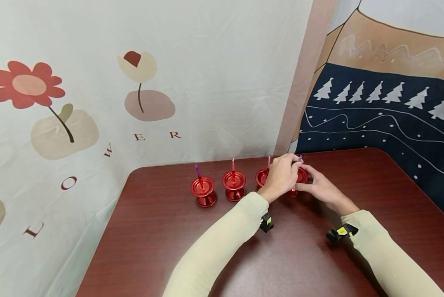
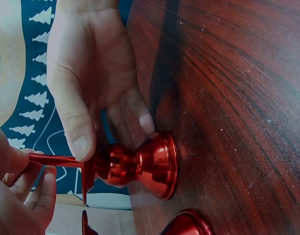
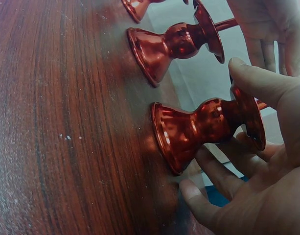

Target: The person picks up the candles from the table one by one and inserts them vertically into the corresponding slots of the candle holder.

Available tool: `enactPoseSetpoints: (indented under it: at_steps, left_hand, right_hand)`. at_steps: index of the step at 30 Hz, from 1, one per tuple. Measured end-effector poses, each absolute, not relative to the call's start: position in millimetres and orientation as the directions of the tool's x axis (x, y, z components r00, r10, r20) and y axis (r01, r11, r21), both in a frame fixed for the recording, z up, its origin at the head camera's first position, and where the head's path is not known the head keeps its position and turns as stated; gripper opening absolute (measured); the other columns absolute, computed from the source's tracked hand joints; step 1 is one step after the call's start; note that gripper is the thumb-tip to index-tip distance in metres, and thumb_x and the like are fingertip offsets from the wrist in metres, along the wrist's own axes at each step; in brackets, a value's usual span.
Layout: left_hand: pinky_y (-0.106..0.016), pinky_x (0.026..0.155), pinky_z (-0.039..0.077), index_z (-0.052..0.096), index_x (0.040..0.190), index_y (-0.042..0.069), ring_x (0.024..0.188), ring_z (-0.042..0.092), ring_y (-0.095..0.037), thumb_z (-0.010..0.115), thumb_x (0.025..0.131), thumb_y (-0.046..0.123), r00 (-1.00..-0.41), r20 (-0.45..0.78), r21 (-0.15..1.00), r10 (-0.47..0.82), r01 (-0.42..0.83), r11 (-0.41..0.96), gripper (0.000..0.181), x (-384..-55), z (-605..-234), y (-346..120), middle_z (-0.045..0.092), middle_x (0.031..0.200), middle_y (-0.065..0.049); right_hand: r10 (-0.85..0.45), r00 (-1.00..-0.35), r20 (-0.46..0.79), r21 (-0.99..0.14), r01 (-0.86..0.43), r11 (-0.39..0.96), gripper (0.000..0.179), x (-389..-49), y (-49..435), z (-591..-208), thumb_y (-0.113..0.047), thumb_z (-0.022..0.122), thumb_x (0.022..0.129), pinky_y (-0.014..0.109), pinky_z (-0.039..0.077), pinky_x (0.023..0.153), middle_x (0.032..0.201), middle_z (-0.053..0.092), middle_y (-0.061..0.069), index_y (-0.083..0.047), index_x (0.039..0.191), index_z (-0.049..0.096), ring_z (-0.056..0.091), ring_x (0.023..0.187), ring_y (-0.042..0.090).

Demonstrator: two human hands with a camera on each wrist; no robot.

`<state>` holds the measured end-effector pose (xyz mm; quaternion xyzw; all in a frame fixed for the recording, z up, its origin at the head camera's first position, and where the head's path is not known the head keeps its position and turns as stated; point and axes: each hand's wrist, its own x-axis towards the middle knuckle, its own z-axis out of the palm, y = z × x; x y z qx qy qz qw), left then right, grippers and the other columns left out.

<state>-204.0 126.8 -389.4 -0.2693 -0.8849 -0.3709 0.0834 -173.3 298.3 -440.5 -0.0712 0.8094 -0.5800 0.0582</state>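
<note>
Farthest right of several shiny red metal candle holders is one point(image 1: 302, 175) standing upright on the table, with both hands at it. My right hand point(image 1: 322, 186) holds its dish from the right side, the thumb point(image 2: 82, 142) at the dish edge and the other fingers behind the stem. From the left, my left hand point(image 1: 282, 175) pinches at the top of the thin red tube point(image 2: 57, 160) rising from the dish. A purple candle tip point(image 1: 300, 158) shows between the left fingers; the rest of that candle is hidden.
Left of the hands, a holder with a purple candle point(image 1: 197, 170) and one with a pink candle point(image 1: 233, 165) stand in a row. Another holder point(image 1: 261, 177) with a pink candle is partly behind my left hand. A printed cloth point(image 1: 222, 82) hangs behind the table point(image 1: 151, 247).
</note>
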Motion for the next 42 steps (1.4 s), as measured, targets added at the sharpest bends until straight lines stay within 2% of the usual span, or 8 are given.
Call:
enactPoseSetpoints:
  at_steps: [7,13,20,24,29,32,37,42]
  left_hand:
    - [-0.019,0.096,0.055,0.079,0.125,0.009,0.111,0.075,-0.013,0.064,0.113,0.019,-0.844,0.347,0.609,0.409,0.535,0.586,0.022,-202.2,-393.5,123.0,0.08,0.122,-0.003]
    - [-0.019,0.093,0.057,0.075,0.137,0.006,0.108,0.074,-0.01,0.068,0.111,0.019,-0.856,0.272,0.588,0.44,0.51,0.627,0.03,-195.8,-397.0,119.4,0.079,0.127,-0.004]
    - [-0.028,0.1,0.057,0.065,0.151,0.008,0.118,0.07,-0.01,0.069,0.109,0.023,-0.834,0.244,0.554,0.495,0.538,0.635,0.045,-190.1,-411.7,111.2,0.074,0.134,-0.003]
    - [-0.027,0.103,0.055,0.064,0.152,0.009,0.122,0.07,-0.01,0.068,0.107,0.023,-0.806,0.229,0.589,0.546,0.561,0.581,0.046,-174.3,-404.5,85.7,0.072,0.138,-0.003]
    - [-0.022,0.096,0.054,0.071,0.141,0.008,0.114,0.073,-0.012,0.072,0.105,0.016,-0.766,0.253,0.637,0.592,0.592,0.494,0.037,-151.2,-399.3,32.2,0.074,0.13,-0.006]
    - [-0.026,0.093,0.057,0.072,0.134,0.005,0.107,0.075,-0.018,0.074,0.102,0.011,-0.758,0.303,0.646,0.577,0.609,0.461,0.033,-143.7,-407.2,-6.3,0.075,0.122,-0.009]
    - [-0.034,0.089,0.062,0.075,0.124,0.0,0.097,0.077,-0.022,0.075,0.099,0.003,-0.817,0.318,0.683,0.481,0.549,0.482,0.026,-135.2,-422.5,-73.0,0.078,0.114,-0.012]
    - [-0.035,0.084,0.063,0.079,0.113,0.006,0.087,0.075,-0.014,0.08,0.098,0.008,-0.92,0.278,0.686,0.276,0.392,0.613,0.015,-140.5,-433.6,-130.9,0.08,0.104,-0.002]
  right_hand:
    - [-0.188,-0.982,-0.008,-0.941,-0.056,0.333,0.078,-175.3,296.3,-440.9,-0.008,0.075,0.1,0.021,0.054,0.091,0.147,0.057,0.032,0.007,0.164,0.034,0.065,0.114,0.025]
    - [-0.196,-0.981,0.004,-0.932,-0.075,0.356,0.077,-176.4,296.6,-439.5,-0.008,0.074,0.1,0.022,0.052,0.094,0.148,0.057,0.032,0.008,0.164,0.034,0.064,0.12,0.028]
    - [-0.185,-0.983,-0.014,-0.922,-0.059,0.382,0.077,-180.3,299.7,-440.4,-0.006,0.072,0.1,0.049,0.042,0.109,0.152,0.052,0.034,0.009,0.164,0.032,0.051,0.135,0.042]
    - [-0.183,-0.982,-0.038,-0.919,-0.038,0.393,0.079,-181.7,300.0,-441.0,-0.012,0.074,0.102,0.052,0.046,0.107,0.154,0.051,0.034,0.008,0.165,0.03,0.051,0.136,0.045]
    - [-0.167,-0.983,-0.082,-0.917,0.008,0.399,0.085,-181.4,301.5,-440.5,-0.022,0.076,0.102,0.063,0.045,0.109,0.156,0.047,0.034,0.006,0.167,0.029,0.046,0.139,0.048]
    - [-0.158,-0.98,-0.121,-0.912,0.047,0.409,0.089,-181.9,305.1,-441.3,-0.026,0.077,0.102,0.069,0.042,0.111,0.158,0.045,0.034,0.005,0.168,0.026,0.042,0.142,0.05]
    - [-0.173,-0.973,-0.15,-0.901,0.063,0.429,0.091,-179.6,320.7,-446.2,-0.025,0.079,0.1,0.067,0.043,0.113,0.159,0.045,0.036,0.008,0.167,0.027,0.044,0.143,0.053]
    - [-0.178,-0.978,-0.109,-0.853,0.0,0.522,0.078,-175.8,343.8,-445.1,-0.02,0.075,0.104,0.053,0.051,0.109,0.155,0.052,0.037,0.01,0.163,0.034,0.052,0.141,0.053]
